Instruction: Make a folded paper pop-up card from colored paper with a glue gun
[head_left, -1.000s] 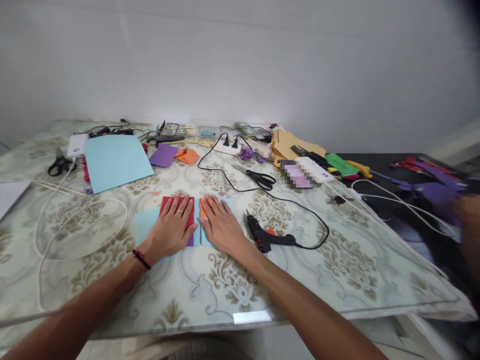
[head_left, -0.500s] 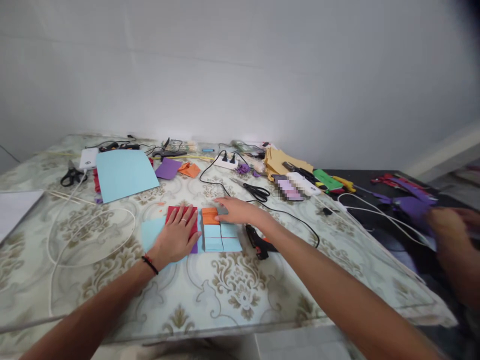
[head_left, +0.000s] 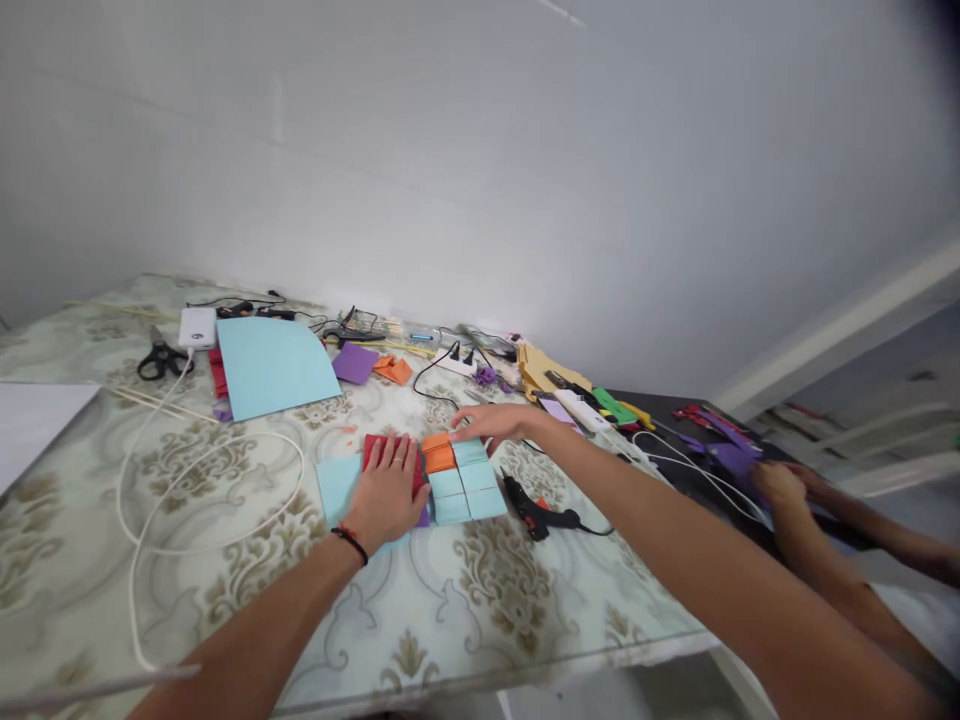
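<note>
My left hand (head_left: 388, 492) lies flat, fingers spread, on a red paper square (head_left: 373, 450). Purple paper (head_left: 423, 516) peeks out below that hand, and a light blue sheet (head_left: 337, 487) lies under the stack. Beside it is a light blue panel (head_left: 466, 494) marked into squares, with a folded orange paper piece (head_left: 439, 453) on its upper left square. My right hand (head_left: 491, 424) reaches over the panel's top edge, thumb and fingers apart, fingertips at the orange piece. A black glue gun (head_left: 536, 510) lies right of the panel.
Black-handled scissors (head_left: 161, 360), a white power bank (head_left: 198, 328) and a big light blue sheet (head_left: 274, 368) are at the left. A power strip (head_left: 455, 361) and tan paper (head_left: 544, 368) lie behind. Another person's hands (head_left: 784, 485) hold purple paper at the right.
The view has tilted and turned rightward, showing more of the other person's arms. My left hand stays on the red paper; my right fingertips stay around the orange piece.
</note>
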